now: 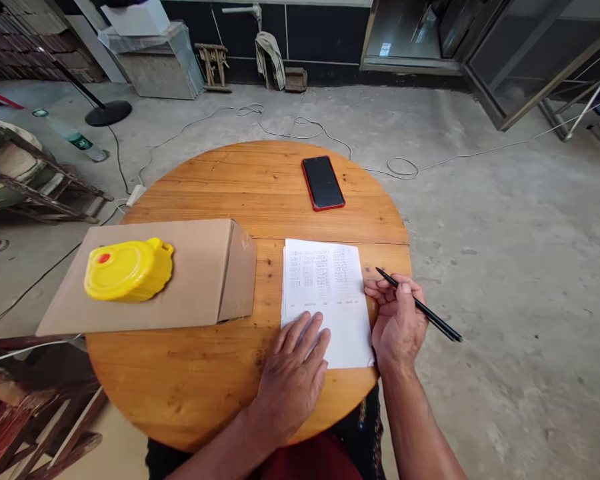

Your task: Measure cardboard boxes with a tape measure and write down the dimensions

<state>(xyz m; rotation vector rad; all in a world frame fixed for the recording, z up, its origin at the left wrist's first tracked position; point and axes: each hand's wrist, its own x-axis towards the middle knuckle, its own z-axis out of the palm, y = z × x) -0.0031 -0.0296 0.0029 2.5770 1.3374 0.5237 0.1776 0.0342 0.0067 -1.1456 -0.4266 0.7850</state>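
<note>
A small stack of white paper [343, 337] lies on the round wooden table [190, 387], its upper half covered with several columns of small writing I cannot read. My left hand [295, 370] rests flat on the lower left part of the paper, fingers stretched out. At the paper's right edge, my right hand [400, 320] is turned palm up and holds a black pen [437, 321] between thumb and fingers. The pen's tip points up and left, above the table and off the sheet.
A phone in a red case [324, 183] lies toward the table's far side. On the left, a cardboard box [195, 273] carries a yellow plastic case with a red button [130, 270]. Cables [320, 127] run over the concrete floor. Wooden chairs [45, 427] stand at the left.
</note>
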